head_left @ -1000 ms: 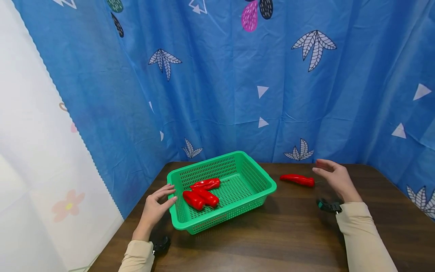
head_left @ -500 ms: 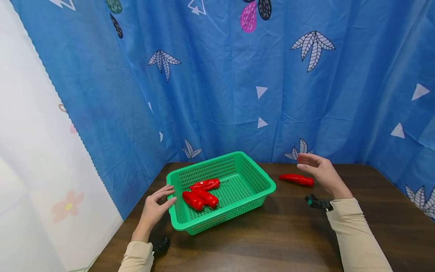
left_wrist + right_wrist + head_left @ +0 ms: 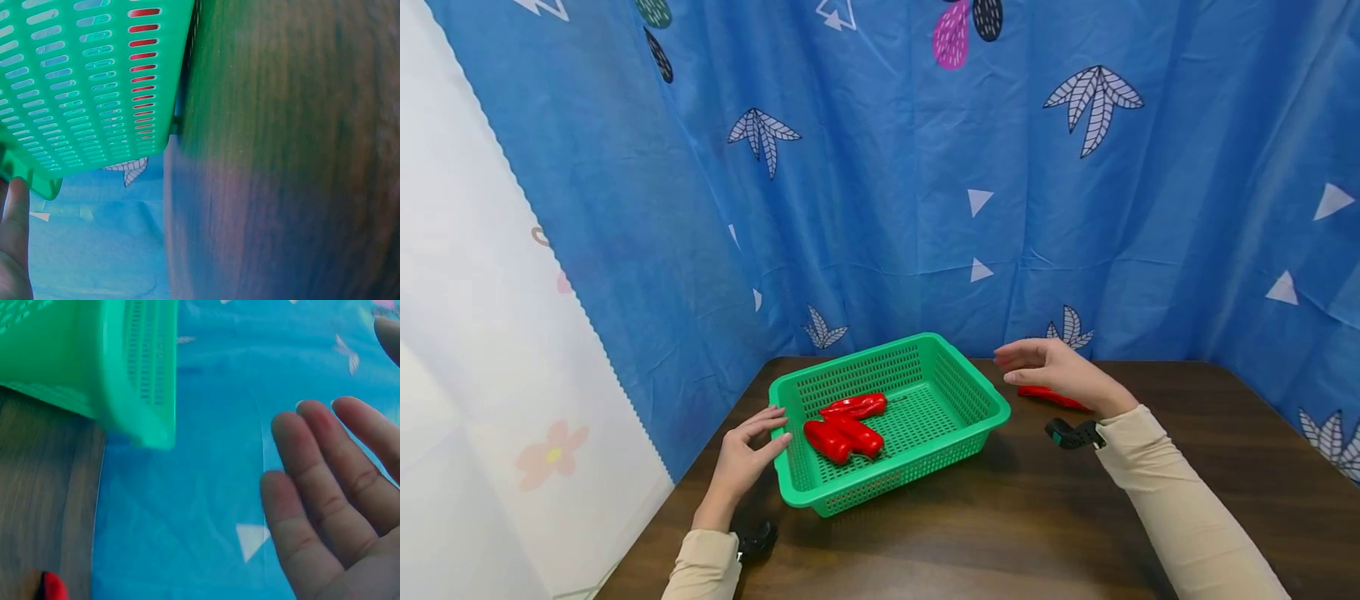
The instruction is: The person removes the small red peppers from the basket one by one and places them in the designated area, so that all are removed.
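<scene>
A green plastic basket (image 3: 895, 481) with slotted walls stands on the table, and three red peppers (image 3: 832, 442) lie together in its left half. At the basket's left end rests my left hand (image 3: 741, 458), fingers and thumb lightly bent at the rim; in the left wrist view a finger (image 3: 17, 219) reaches the rim from below. My right hand (image 3: 1063, 373) hovers beyond the basket's right corner with nothing in it, its fingers extended in the right wrist view. Partly hidden behind that hand, another red pepper (image 3: 1051, 395) lies on the table.
The dark wooden table (image 3: 985, 542) ends at a blue patterned curtain (image 3: 880, 208) along the back and right. A white curtain (image 3: 497, 333) hangs at the left. Each wrist carries a small black camera mount (image 3: 1072, 434).
My right hand has moved left across the table, from the pepper's right end to near the basket's right corner, passing over the pepper. The left hand and the basket have stayed put.
</scene>
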`<move>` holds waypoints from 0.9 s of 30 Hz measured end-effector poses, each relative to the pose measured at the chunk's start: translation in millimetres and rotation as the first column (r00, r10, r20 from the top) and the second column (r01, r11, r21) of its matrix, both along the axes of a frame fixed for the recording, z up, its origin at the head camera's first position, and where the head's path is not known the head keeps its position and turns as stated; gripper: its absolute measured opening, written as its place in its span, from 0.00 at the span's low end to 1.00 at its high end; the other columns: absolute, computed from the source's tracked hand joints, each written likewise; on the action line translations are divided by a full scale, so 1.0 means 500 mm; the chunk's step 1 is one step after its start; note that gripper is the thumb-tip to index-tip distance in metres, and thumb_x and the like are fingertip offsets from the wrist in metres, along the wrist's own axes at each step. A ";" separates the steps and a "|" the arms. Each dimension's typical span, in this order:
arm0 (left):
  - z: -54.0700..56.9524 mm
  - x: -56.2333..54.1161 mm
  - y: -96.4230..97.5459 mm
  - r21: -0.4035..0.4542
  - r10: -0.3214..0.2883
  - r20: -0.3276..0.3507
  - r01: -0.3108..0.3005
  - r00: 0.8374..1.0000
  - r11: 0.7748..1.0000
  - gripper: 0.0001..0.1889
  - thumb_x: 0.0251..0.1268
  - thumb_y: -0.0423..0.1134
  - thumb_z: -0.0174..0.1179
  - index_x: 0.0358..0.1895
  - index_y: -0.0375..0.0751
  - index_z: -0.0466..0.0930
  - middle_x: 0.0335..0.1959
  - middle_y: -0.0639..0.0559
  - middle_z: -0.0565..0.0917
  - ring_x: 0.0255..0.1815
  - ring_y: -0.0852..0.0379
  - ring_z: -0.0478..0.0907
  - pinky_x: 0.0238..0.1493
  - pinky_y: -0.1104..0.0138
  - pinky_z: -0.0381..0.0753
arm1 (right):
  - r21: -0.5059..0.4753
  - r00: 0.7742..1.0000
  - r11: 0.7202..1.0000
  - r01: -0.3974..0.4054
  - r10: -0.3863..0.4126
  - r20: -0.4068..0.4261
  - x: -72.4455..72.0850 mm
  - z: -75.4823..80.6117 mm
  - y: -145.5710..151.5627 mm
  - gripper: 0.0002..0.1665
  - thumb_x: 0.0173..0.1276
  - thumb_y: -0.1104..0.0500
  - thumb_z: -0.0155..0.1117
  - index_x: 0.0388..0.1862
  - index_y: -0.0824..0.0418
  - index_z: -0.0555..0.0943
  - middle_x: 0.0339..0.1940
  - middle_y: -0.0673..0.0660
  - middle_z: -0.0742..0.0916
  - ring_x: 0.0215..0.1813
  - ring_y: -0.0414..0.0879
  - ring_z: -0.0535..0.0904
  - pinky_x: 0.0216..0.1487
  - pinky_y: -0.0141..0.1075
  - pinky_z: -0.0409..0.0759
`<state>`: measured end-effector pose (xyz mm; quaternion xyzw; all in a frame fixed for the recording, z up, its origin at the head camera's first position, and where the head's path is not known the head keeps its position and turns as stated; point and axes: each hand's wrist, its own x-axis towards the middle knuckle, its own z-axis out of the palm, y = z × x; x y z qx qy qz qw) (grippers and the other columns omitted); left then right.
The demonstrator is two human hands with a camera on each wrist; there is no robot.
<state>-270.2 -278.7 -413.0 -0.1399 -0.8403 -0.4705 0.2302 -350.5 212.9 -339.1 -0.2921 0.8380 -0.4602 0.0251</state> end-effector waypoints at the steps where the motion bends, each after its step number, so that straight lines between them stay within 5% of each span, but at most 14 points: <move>1: 0.001 0.000 0.000 0.000 0.000 0.002 0.000 1.000 1.000 0.16 0.61 0.30 0.69 0.52 0.26 0.84 0.61 0.34 0.81 0.69 0.37 0.71 0.58 0.85 0.69 | 0.005 1.000 1.000 -0.023 0.023 0.001 0.000 0.006 -0.006 0.28 0.72 0.55 0.66 0.67 0.66 0.75 0.63 0.67 0.82 0.63 0.62 0.80 0.54 0.30 0.83; 9: 0.003 0.004 0.001 0.006 -0.005 0.004 0.005 1.000 1.000 0.17 0.61 0.30 0.69 0.52 0.26 0.84 0.62 0.34 0.81 0.70 0.37 0.71 0.58 0.85 0.70 | 0.021 0.982 0.983 -0.181 0.180 0.064 -0.005 0.042 -0.058 0.31 0.71 0.58 0.67 0.68 0.71 0.73 0.63 0.73 0.81 0.65 0.68 0.77 0.58 0.41 0.84; 16: 0.002 0.004 0.003 0.009 -0.004 0.010 0.004 1.000 1.000 0.17 0.62 0.31 0.68 0.53 0.26 0.84 0.62 0.35 0.81 0.70 0.42 0.72 0.58 0.84 0.70 | 0.089 0.959 0.956 -0.279 0.273 0.077 -0.030 0.062 -0.101 0.29 0.71 0.59 0.66 0.67 0.71 0.74 0.62 0.69 0.82 0.62 0.66 0.79 0.58 0.42 0.84; 27: -0.002 0.002 0.001 0.016 -0.002 -0.001 0.002 1.000 1.000 0.17 0.61 0.30 0.69 0.52 0.26 0.84 0.61 0.35 0.81 0.69 0.52 0.75 0.58 0.84 0.70 | 0.147 0.871 0.868 -0.474 0.439 0.220 -0.071 0.086 -0.167 0.28 0.68 0.61 0.69 0.65 0.69 0.77 0.61 0.66 0.84 0.60 0.54 0.83 0.60 0.44 0.83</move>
